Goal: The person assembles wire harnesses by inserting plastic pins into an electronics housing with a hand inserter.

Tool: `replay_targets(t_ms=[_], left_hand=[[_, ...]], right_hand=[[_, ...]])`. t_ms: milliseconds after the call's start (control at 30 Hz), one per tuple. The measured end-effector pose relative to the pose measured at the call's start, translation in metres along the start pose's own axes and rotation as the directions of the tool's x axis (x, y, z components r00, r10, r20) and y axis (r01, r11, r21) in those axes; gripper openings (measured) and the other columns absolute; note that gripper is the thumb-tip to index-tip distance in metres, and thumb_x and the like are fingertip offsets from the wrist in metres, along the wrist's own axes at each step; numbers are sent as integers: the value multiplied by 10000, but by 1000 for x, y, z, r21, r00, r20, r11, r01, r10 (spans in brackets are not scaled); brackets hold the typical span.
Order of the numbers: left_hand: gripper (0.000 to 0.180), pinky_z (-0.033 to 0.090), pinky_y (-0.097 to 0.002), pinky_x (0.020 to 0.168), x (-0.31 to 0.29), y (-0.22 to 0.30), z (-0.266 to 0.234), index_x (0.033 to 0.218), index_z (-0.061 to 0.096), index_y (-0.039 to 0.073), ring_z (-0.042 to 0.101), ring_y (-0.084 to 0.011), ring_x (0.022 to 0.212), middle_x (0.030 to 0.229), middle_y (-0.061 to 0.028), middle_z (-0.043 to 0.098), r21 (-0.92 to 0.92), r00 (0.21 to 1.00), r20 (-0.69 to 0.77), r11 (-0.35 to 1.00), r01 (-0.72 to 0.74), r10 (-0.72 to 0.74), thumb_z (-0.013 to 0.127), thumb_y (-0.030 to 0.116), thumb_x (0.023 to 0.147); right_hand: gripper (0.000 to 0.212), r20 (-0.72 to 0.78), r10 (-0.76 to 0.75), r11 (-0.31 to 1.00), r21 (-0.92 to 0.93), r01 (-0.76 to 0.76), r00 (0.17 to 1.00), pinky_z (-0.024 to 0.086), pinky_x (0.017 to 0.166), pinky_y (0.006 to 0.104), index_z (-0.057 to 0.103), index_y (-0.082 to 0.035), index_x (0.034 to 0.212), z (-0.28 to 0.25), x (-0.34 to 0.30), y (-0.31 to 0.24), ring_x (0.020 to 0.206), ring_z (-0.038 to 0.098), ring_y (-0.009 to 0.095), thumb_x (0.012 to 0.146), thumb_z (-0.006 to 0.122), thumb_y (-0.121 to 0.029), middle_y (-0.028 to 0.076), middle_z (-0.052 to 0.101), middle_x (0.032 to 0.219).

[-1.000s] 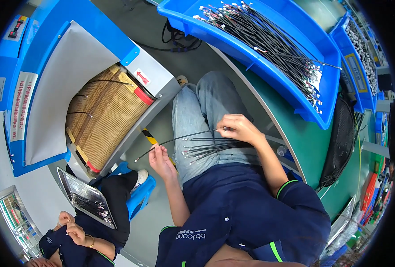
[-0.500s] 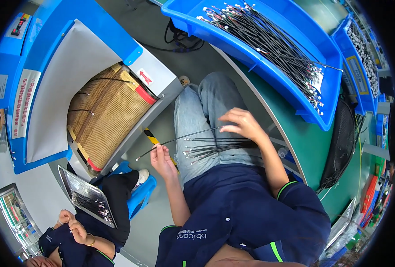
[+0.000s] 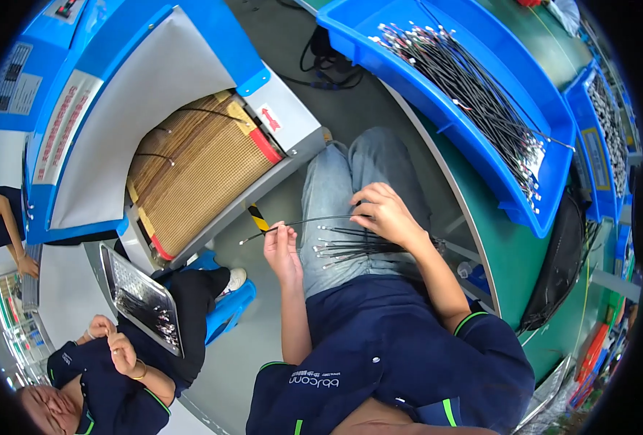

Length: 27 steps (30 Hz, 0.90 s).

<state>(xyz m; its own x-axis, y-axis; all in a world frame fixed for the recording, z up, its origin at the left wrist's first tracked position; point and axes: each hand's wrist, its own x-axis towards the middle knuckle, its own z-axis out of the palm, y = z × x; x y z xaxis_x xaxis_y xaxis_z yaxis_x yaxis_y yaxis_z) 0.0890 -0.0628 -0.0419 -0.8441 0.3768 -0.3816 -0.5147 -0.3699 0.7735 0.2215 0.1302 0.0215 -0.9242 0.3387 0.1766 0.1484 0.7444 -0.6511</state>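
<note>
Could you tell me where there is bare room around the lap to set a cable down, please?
The green bench strip between the right forearm and the blue bin is bare. The grey floor left of the left hand is open. The lap is crowded with the cable bundle under the right hand.

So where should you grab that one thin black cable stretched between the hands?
Probably near its ends, as the left hand and right hand pinch the thin black cable now. It is long and floppy, so a pinch from above near each metal tip keeps it straight above the bundle of cables on the lap.
</note>
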Motion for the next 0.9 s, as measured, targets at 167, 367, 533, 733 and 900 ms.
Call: replay_targets(t_ms=[167,367,533,733,900], left_hand=[[204,519,-239,776,13,22,-13,1105,558,4,604,-118,857,965,-74,621,34,995,85,998,53,-55,569,92,921],[191,475,-254,815,16,15,-40,1081,596,7,595,-121,914,1005,-59,634,548,938,295,836,-13,-179,592,61,897],[184,468,-271,809,9,20,-42,1030,623,27,600,-179,943,1042,-89,617,750,884,413,633,-193,-220,624,58,849],[190,403,-374,918,20,29,-50,997,637,60,526,-311,1053,1065,-118,598,785,829,533,467,-408,-171,632,85,809],[186,422,-354,909,38,33,-60,981,633,36,554,-292,1038,1055,-117,608,779,824,545,455,-431,-153,643,84,802]], right_hand=[[115,-30,-9,1000,7,9,1000,422,865,358,673,-47,736,10,29,-25,919,553,221,712,738,-139,14,625,947],[131,-114,-9,999,45,14,993,417,876,370,675,-41,743,43,87,-46,939,565,233,724,731,-157,37,630,946],[124,-166,-22,998,58,32,986,406,863,343,667,-46,748,83,157,-54,918,544,220,733,704,-163,31,611,916],[140,-228,100,994,55,-89,969,425,815,379,664,-34,734,136,231,-67,895,564,263,737,685,-172,68,634,874],[133,-250,177,984,29,-175,952,423,795,391,665,-43,708,172,271,-66,871,575,261,729,684,-173,66,634,860]])
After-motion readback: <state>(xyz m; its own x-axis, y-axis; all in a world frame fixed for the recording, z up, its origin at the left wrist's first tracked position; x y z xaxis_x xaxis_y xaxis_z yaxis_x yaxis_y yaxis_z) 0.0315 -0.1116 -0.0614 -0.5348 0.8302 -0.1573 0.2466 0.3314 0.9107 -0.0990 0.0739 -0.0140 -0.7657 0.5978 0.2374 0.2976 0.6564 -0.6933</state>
